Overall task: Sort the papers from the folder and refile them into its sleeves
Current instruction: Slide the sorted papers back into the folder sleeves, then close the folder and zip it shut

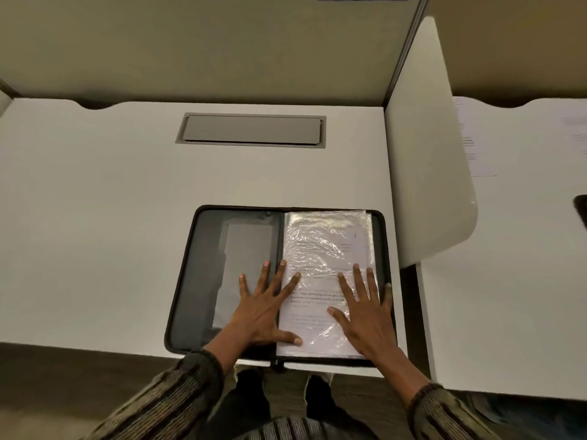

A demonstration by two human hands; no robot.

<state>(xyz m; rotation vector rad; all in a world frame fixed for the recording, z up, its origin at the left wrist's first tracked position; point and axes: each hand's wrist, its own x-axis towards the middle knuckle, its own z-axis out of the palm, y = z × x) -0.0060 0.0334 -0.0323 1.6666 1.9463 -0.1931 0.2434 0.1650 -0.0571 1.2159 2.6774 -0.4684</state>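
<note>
Folder (279,284) open flat on worktop (95,217); left hand (260,308) and right hand (365,315) splayed, fingers straight, grip on nothing, pinning top sleeve (327,249) flat, likely for reading before sorting.

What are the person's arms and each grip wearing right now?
Both arms wear long knitted sleeves, striped lengthwise in dark brown and tan. The left sleeve and the right sleeve each end in a darker ribbed cuff at the wrist. The left grip and the right grip are bare: no gloves, rings or watch show.
</note>
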